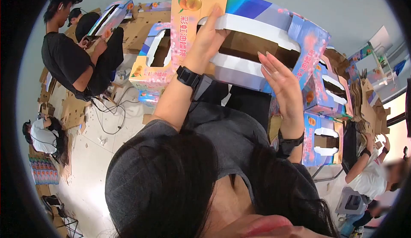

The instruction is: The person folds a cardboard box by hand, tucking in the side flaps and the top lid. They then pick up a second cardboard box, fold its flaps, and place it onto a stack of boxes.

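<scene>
A large printed peach carton (257, 9) stands in front of my chest, its long opening edged with white flaps and brown cardboard showing inside. My left hand (207, 43) holds the carton's left end, thumb up against the orange peach panel and the other fingers curled into the opening. My right hand (280, 77) is open, fingers stretched, palm turned inward over the right part of the opening close to the near white flap. Each wrist wears a black band.
Similar cartons stand at left (152, 62) and right, one carton (323, 139) lower down. Folded cardboard (364, 101) is stacked at far right. A person in black (68, 62) sits at left; another in white (368, 178) works at right. A black cable (113, 131) lies on the floor.
</scene>
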Demonstrator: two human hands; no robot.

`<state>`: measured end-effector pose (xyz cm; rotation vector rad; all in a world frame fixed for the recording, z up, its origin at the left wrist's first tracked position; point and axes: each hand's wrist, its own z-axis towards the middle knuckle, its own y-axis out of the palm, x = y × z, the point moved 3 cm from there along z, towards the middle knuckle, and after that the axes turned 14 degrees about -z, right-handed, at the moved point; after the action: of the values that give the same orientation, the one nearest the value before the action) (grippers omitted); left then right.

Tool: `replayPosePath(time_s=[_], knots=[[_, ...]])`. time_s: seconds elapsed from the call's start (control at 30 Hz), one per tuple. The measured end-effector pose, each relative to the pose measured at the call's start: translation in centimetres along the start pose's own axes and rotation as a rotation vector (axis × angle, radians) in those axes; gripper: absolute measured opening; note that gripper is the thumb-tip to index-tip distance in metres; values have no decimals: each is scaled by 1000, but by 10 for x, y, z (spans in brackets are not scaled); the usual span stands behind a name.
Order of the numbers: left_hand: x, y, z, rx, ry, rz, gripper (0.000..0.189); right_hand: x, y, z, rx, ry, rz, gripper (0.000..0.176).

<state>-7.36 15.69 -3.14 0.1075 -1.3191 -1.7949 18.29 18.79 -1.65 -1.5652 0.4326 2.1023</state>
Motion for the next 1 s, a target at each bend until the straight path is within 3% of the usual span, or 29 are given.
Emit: replayPosePath(time_s=[0.13, 0.23, 0.27, 0.47, 0.67, 0.87, 1.0], knots=[[1, 4, -5, -11, -11, -6, 39, 20, -30, 17, -135, 53, 631, 56], [-3, -8, -8, -21, -17, -39, 40, 30, -34, 35, 40, -23, 721, 59], [-3, -13, -10, -20, -20, -50, 40, 35, -36, 42, 39, -54, 754, 49], [8, 2, -31, 133, 24, -62, 31, 29, -22, 67, 109, 3, 726, 41], [11, -7, -33, -16, 26, -82, 47, 20, -15, 75, 145, -203, 670, 40], [5, -2, -38, -159, -29, -232, 45, 28, -28, 84, 184, -234, 547, 35], [5, 1, -44, -99, -14, -205, 47, 38, -34, 82, 279, -221, 544, 32]])
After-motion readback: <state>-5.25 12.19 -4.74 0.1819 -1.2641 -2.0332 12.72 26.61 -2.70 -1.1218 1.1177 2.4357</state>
